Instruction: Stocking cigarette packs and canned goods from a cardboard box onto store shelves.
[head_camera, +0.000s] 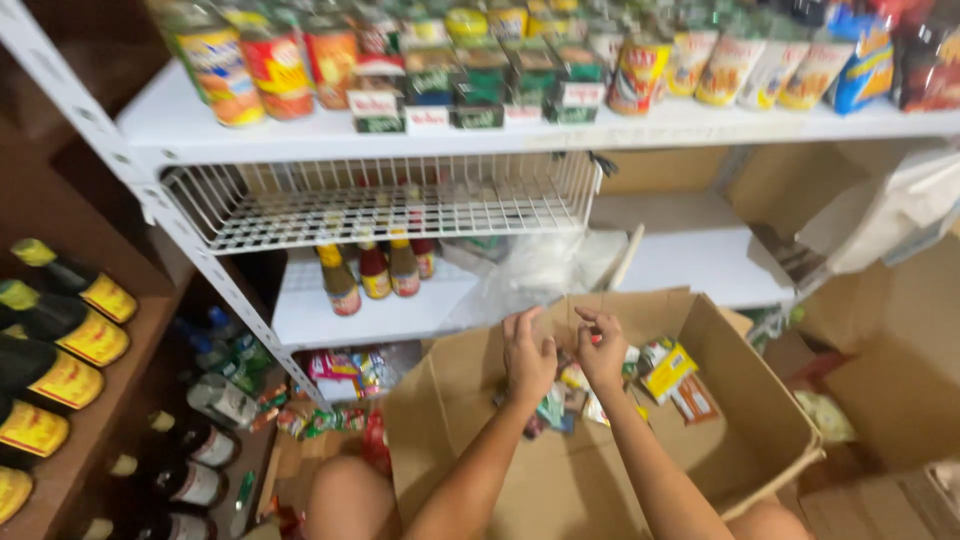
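- Now both hands, left hand (527, 362) and right hand (602, 352), hover over the cardboard box (700, 470), fingers loosely spread, holding nothing clearly.
- Small packets (668, 368) at three o'clock look prone to slipping and spilling.

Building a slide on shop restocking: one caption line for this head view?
Both hands, left hand and right hand, reach into an open cardboard box of small packets beside stocked white shelves.

Bright even light; soft motion blur; edges distorted.
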